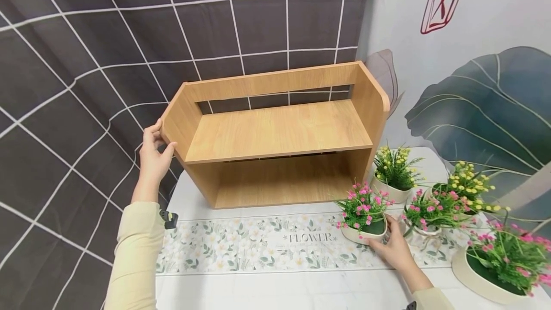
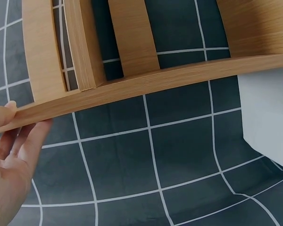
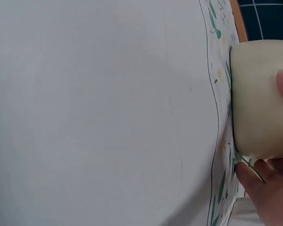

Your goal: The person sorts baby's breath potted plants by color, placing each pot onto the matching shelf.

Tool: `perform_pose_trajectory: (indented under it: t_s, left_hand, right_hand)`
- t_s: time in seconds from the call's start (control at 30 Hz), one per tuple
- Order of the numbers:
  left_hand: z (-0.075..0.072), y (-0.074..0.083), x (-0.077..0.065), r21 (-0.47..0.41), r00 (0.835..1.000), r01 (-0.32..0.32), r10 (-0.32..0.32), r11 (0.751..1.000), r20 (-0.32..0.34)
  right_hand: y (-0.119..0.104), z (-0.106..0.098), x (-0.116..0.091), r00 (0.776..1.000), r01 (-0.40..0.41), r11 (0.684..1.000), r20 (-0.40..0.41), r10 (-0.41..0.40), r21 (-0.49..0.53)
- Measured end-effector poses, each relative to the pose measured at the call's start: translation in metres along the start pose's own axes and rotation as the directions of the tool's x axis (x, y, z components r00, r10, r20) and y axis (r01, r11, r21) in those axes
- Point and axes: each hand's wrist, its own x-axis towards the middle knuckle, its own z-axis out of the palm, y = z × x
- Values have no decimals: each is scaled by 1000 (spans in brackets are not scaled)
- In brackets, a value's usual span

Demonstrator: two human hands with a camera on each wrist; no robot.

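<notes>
A two-tier wooden shelf [image 1: 280, 128] stands on the table against the dark checked cloth. My left hand [image 1: 154, 159] pinches the edge of its left side panel, thumb on one face and fingers on the other, as the left wrist view shows at the panel [image 2: 146, 84]. At the shelf's lower right front, my right hand [image 1: 395, 248] grips a cream flowerpot [image 1: 359, 236] with pink flowers and green leaves. In the right wrist view, the thumb lies against the pot's side [image 3: 257, 101] and the fingers are at its end. The pot's base is upright at the tablecloth.
To the right stand a yellow-flowered pot [image 1: 393, 193], another yellow-flowered plant [image 1: 469, 185], a smaller pink-flowered pot [image 1: 424, 238] and a large pink-flowered pot [image 1: 478, 276]. A floral runner [image 1: 241, 248] marked FLOWER crosses the white table [image 1: 258, 293]. Dark checked cloth [image 1: 86, 157] hangs behind and left.
</notes>
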Motion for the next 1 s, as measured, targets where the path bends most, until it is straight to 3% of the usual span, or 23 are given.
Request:
perform_pose_trajectory:
  t_s: [0.17, 0.37, 0.63, 0.87, 1.0]
  left_hand:
    - [1, -1, 1, -15, 1000, 2, -2, 1000, -5]
    - [1, -2, 2, -23, 1000, 2, -2, 1000, 9]
    - [-3, -2, 0, -10, 999, 28, -27, 1000, 23]
    - [-1, -4, 0, 0, 1000, 17, -17, 1000, 11]
    - [0, -3, 1, -3, 1000, 16, -16, 1000, 16]
  right_hand:
    - [-3, 0, 0, 1000, -5, 1000, -13, 5, -14]
    - [-7, 0, -5, 997, -72, 996, 6, 72, -46]
    - [-11, 4, -8, 1000, -11, 997, 13, 13, -78]
    - [-14, 1, -11, 999, -30, 989, 37, 36, -148]
    - [-18, -1, -14, 998, -36, 991, 55, 44, -131]
